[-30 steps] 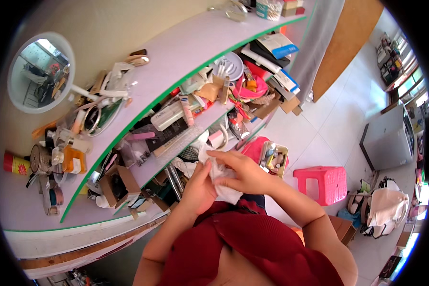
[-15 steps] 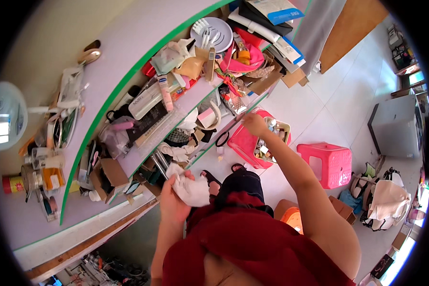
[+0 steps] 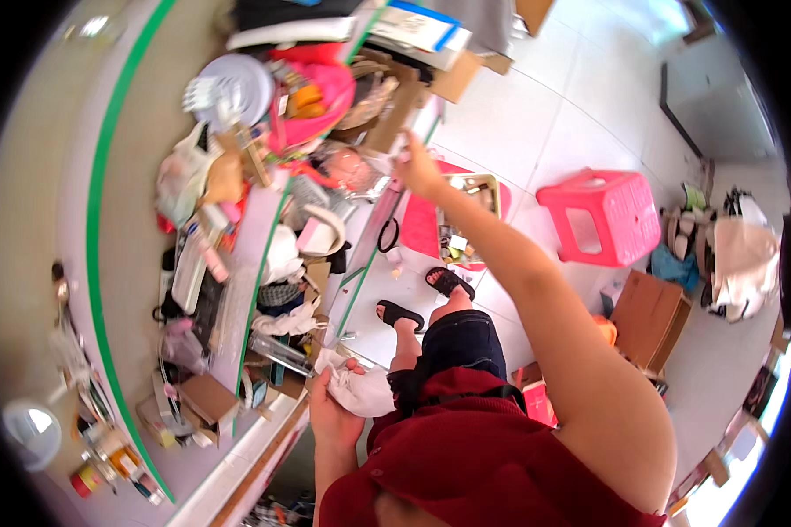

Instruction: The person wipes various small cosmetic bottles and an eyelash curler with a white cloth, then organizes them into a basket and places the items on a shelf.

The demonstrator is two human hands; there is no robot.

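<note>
My left hand (image 3: 336,413) is closed around a crumpled white cloth (image 3: 365,393), low beside the shelf and my body. My right arm stretches forward, and the right hand (image 3: 420,169) is at the outer edge of the shelf, next to clear plastic packaging (image 3: 373,187). Its fingers are smeared by motion, so whether they grip something cannot be made out. A black loop, like a scissors handle (image 3: 388,234), shows just below that hand. Beneath the right forearm, a basket of small items (image 3: 498,198) stands on a pink stool (image 3: 420,224).
Cluttered shelves with a green edge (image 3: 97,220) fill the left side, holding a plate with forks (image 3: 253,88), a pink bag (image 3: 330,105) and a cardboard box (image 3: 209,397). To the right stand another pink stool (image 3: 620,220), a brown carton (image 3: 643,307) and bags (image 3: 743,263).
The view has turned and shifted, so the shelves appear steeper and further left. My right hand has moved farther along the shelf edge. The left hand keeps the white cloth.
</note>
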